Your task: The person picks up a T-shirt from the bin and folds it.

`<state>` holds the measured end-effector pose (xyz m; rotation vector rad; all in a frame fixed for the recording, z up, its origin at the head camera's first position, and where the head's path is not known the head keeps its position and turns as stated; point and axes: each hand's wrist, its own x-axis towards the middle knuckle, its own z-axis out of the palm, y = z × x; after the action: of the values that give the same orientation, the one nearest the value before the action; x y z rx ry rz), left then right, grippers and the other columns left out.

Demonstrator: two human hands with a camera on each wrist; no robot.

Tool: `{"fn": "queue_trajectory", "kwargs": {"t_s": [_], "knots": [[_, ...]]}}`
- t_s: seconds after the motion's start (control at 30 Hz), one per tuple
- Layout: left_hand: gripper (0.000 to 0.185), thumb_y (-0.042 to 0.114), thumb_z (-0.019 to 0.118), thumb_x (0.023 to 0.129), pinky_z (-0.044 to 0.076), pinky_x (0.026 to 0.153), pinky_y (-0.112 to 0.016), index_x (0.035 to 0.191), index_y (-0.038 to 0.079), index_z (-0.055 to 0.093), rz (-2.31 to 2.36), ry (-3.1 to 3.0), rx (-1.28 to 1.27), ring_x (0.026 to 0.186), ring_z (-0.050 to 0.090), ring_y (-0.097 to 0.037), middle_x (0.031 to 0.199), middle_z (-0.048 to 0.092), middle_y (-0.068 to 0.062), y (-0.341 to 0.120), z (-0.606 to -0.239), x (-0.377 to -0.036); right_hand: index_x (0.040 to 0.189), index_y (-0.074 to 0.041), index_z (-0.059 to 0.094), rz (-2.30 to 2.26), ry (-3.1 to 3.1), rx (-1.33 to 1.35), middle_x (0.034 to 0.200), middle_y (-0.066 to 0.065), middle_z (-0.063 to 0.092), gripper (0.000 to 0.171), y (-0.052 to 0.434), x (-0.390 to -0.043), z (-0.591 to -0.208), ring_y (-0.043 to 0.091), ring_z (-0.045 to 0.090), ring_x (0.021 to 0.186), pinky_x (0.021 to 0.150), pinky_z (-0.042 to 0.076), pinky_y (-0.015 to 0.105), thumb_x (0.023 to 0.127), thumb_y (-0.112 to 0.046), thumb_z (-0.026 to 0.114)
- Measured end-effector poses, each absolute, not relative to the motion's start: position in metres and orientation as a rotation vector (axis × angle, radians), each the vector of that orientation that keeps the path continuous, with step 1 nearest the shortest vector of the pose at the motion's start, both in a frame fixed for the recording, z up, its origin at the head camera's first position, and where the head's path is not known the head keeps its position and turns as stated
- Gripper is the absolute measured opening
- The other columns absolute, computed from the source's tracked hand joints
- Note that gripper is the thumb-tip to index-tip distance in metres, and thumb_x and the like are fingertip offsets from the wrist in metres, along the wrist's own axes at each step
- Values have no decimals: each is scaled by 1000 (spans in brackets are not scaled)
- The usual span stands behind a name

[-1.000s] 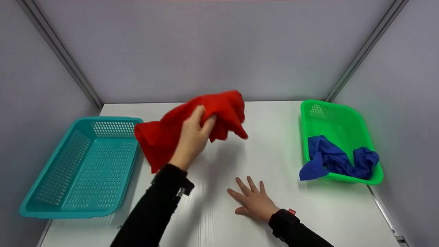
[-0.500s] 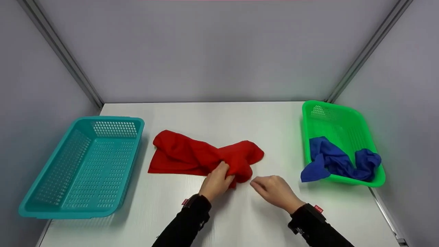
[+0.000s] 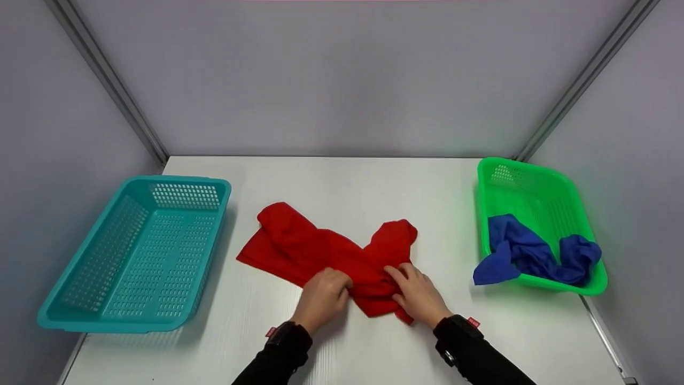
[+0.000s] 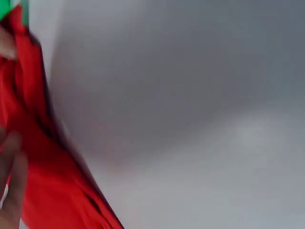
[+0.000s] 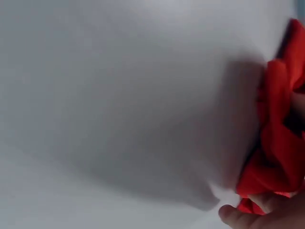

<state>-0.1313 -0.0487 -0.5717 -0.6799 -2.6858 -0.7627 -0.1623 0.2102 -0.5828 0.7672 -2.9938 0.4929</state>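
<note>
Both hands now meet at the red cloth, where half a second ago only the left one touched it.
The left hand (image 3: pixel 325 295) has its fingers curled at the near edge of the red cloth (image 3: pixel 326 251), clamped on the fabric. The right hand (image 3: pixel 421 297), earlier curled just beside the cloth, now lies on its right part with fingers bent; one cannot tell whether they pinch it. The cloth lies crumpled on the white surface (image 3: pixel 342 184), between the two baskets; its near left edge, level before, now slopes down to the right, and a deeper notch parts its far side. The teal basket (image 3: pixel 120 327) stands as before, as does the green basket (image 3: pixel 534 203), blue cloth (image 3: pixel 526 251) inside, draped over the near rim.
</note>
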Motion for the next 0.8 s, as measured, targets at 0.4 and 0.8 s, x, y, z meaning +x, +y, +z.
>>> {"fn": "queue_trajectory", "kwargs": {"t_s": [0.4,0.8], "knots": [[32,0,77,85,52,78,-45,111,6,59,-212,-2880,-408,96,59,-32,104,60,-14,-124,-600,-130,103,-6,68,772,-2640,528,96,7,66,19,226,-184,-565,27,69,89,78,58,43,92,8,66],[13,5,70,93,60,66,-34,104,6,63,-533,-2476,-431,78,67,-22,116,67,-9,-164,-520,-140,106,4,68,832,-2471,265,100,23,67,11,266,-222,-491,43,65,95,83,52,55,99,1,60]]}}
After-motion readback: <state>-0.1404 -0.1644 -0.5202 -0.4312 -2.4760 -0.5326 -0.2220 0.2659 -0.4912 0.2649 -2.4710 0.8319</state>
